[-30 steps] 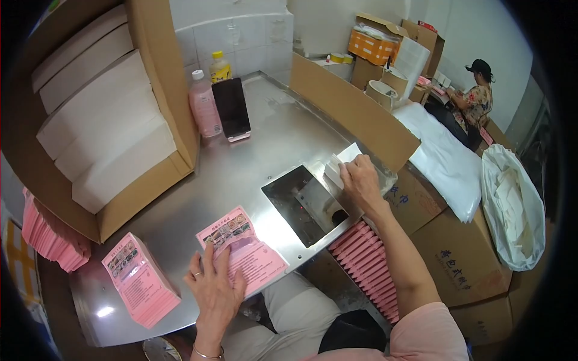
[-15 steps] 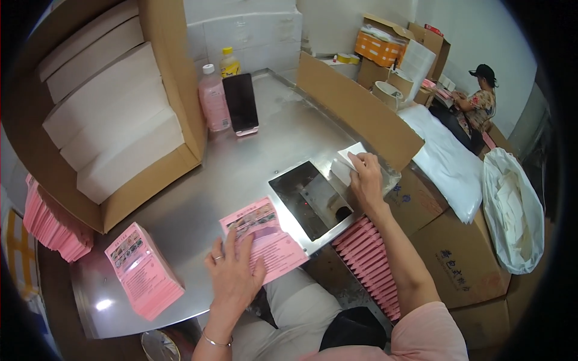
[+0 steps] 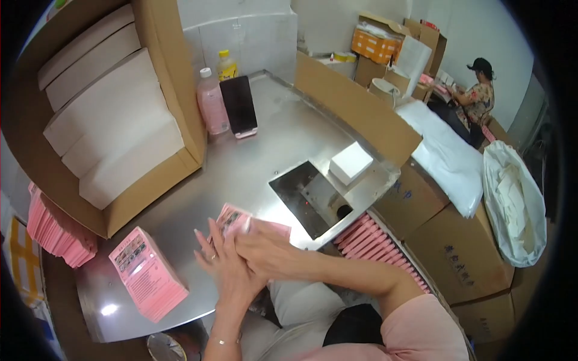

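A pink printed sheet (image 3: 229,213) lies on the metal table in front of me, largely covered by my hands. My left hand (image 3: 227,257) is over its left part, fingers stretched out and apart. Across it reaches my right hand (image 3: 260,245), its fingers bent closed, overlapping the left fingers. A small edge of white paper (image 3: 246,225) shows at the right fingertips; the rest is hidden. A block of stacked white paper (image 3: 351,162) stands beyond the rectangular opening (image 3: 310,200). To the left lies a neat stack of pink printed packets (image 3: 147,277).
A carton (image 3: 192,129) of white paper blocks stands at left, near more pink packets (image 3: 57,225). Behind are a phone (image 3: 239,108) on a stand and two bottles (image 3: 212,102). Pink packets (image 3: 376,246) fill a box below the table's right edge. A person (image 3: 475,99) sits far right.
My right hand has moved from the white paper block leftward to the pink sheet, meeting my left hand. The sheet has shifted slightly left and turned. My left hand has moved slightly, its fingers still apart.
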Available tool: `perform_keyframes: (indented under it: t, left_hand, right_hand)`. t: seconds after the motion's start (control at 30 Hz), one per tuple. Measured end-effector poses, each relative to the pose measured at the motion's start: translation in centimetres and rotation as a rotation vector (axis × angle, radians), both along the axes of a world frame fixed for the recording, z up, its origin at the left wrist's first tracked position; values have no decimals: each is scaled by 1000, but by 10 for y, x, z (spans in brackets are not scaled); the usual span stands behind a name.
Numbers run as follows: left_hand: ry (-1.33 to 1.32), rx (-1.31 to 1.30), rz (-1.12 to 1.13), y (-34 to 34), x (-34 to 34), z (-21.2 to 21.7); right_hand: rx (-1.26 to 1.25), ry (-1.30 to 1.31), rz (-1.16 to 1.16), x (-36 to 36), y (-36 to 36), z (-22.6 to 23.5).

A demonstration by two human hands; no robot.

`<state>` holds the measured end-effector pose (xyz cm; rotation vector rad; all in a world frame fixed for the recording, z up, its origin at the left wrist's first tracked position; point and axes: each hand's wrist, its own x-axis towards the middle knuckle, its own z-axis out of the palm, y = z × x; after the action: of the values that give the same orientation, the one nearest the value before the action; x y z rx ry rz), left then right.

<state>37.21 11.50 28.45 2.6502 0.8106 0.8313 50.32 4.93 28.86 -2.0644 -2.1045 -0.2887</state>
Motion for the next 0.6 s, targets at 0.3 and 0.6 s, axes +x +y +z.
perform_keyframes:
  t: [0.3, 0.6]
  left_hand:
    - [160, -31, -34, -8, 10, 8]
    - [177, 203, -137, 5, 6, 19]
  right_hand:
    - [480, -257, -707, 168, -112, 7]
    - [582, 28, -644, 179, -109, 4]
